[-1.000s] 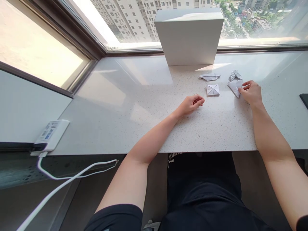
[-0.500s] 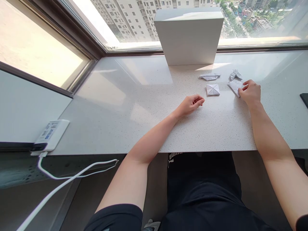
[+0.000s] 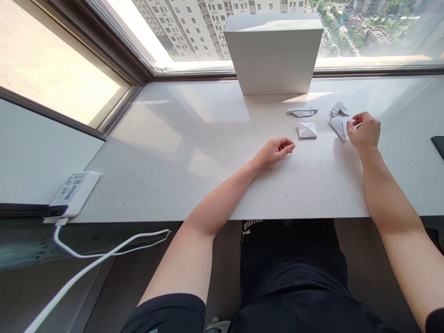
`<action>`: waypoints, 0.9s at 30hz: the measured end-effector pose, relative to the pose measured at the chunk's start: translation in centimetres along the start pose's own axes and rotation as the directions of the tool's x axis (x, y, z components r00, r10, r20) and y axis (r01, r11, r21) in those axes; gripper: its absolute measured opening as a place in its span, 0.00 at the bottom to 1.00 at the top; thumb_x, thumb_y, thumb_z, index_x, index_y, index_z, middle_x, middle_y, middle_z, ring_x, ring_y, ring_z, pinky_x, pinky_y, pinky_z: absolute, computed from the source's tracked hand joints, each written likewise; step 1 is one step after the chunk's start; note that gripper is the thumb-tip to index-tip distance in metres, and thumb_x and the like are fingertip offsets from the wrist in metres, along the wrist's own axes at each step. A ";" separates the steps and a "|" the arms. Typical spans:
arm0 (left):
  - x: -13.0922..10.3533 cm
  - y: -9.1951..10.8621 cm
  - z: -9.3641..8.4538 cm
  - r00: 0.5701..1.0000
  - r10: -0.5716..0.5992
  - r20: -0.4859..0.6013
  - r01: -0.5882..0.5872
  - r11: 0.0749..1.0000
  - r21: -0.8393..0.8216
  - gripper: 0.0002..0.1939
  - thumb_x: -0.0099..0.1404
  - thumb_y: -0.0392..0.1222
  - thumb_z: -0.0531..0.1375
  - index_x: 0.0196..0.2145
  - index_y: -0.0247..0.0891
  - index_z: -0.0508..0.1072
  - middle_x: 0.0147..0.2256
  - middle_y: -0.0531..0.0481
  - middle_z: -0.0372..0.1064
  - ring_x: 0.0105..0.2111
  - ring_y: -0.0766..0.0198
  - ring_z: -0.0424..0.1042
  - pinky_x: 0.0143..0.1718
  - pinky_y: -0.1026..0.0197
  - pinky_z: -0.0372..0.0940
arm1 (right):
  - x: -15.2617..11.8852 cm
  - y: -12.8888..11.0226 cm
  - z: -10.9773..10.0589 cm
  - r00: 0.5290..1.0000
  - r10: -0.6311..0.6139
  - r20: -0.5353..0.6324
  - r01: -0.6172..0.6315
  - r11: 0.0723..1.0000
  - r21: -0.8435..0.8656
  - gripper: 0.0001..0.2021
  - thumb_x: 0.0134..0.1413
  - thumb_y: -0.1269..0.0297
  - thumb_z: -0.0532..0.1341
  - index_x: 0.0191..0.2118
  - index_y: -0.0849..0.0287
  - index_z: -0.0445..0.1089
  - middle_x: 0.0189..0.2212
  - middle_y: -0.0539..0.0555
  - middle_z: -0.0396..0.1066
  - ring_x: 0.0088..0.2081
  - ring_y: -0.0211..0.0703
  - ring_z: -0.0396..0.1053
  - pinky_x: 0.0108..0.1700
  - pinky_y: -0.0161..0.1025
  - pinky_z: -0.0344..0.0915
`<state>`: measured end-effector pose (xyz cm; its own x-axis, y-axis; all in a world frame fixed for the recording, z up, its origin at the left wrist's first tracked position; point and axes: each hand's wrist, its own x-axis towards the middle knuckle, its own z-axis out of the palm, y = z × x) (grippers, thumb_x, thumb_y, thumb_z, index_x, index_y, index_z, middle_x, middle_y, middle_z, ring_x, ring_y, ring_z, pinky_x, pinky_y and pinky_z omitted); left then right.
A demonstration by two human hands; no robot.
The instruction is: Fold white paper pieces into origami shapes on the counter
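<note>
Pointed folded paper (image 3: 336,128): upper right of frame, long axis slanting down rightward.
My right hand (image 3: 364,132): nearer, at its right edge; I can't tell whether I'm pinching.
My left hand (image 3: 275,151): farther left, loosely curled; fingertip contact unclear.

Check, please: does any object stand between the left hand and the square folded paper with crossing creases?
Nothing visible stands in the way: between the left hand and the square folded paper, only speckled countertop shows.
</note>
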<state>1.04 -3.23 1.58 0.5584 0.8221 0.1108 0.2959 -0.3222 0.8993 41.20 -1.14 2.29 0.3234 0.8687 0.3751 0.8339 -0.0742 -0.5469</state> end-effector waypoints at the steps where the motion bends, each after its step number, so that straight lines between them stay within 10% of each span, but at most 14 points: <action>1: 0.0 0.0 0.0 1.000 0.003 0.001 -0.003 1.000 -0.001 0.18 0.85 0.56 0.66 0.50 0.38 0.86 0.44 0.43 0.87 0.40 0.60 0.78 0.45 0.56 0.71 | -0.1 -0.4 0.0 0.997 -0.075 -0.010 0.075 0.997 0.016 0.06 0.70 0.61 0.70 0.48 0.48 0.75 0.44 0.63 0.85 0.48 0.66 0.80 0.65 0.73 0.79; 9: 0.3 -0.4 -0.1 1.000 0.020 -0.020 -0.019 1.000 0.019 0.17 0.85 0.54 0.66 0.50 0.38 0.86 0.43 0.43 0.87 0.38 0.60 0.76 0.45 0.56 0.72 | -4.9 -6.8 2.2 0.811 -0.578 0.086 0.529 0.789 0.312 0.06 0.78 0.59 0.67 0.52 0.48 0.82 0.46 0.60 0.87 0.49 0.63 0.84 0.51 0.62 0.83; 16: 0.5 -1.1 -0.2 0.997 0.074 -0.020 -0.073 0.996 0.059 0.16 0.83 0.53 0.66 0.47 0.38 0.87 0.38 0.46 0.84 0.35 0.61 0.73 0.42 0.56 0.70 | -8.8 -9.8 4.1 0.592 -0.731 0.339 0.465 0.653 0.598 0.07 0.78 0.57 0.68 0.50 0.49 0.85 0.46 0.57 0.89 0.43 0.55 0.84 0.49 0.55 0.84; 27: 0.5 -1.1 0.0 0.988 0.141 0.065 -0.151 0.972 0.182 0.13 0.81 0.48 0.65 0.47 0.38 0.88 0.40 0.45 0.87 0.36 0.59 0.77 0.44 0.55 0.72 | -9.4 -10.1 5.0 0.534 -0.727 0.430 0.441 0.674 0.592 0.08 0.76 0.56 0.68 0.45 0.51 0.84 0.43 0.60 0.88 0.46 0.58 0.82 0.52 0.55 0.78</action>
<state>0.95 -2.44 0.66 0.6439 0.7360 0.2090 0.3440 -0.5225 0.7801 27.47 -6.05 0.56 -0.6263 0.7290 0.2761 0.4400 0.6230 -0.6468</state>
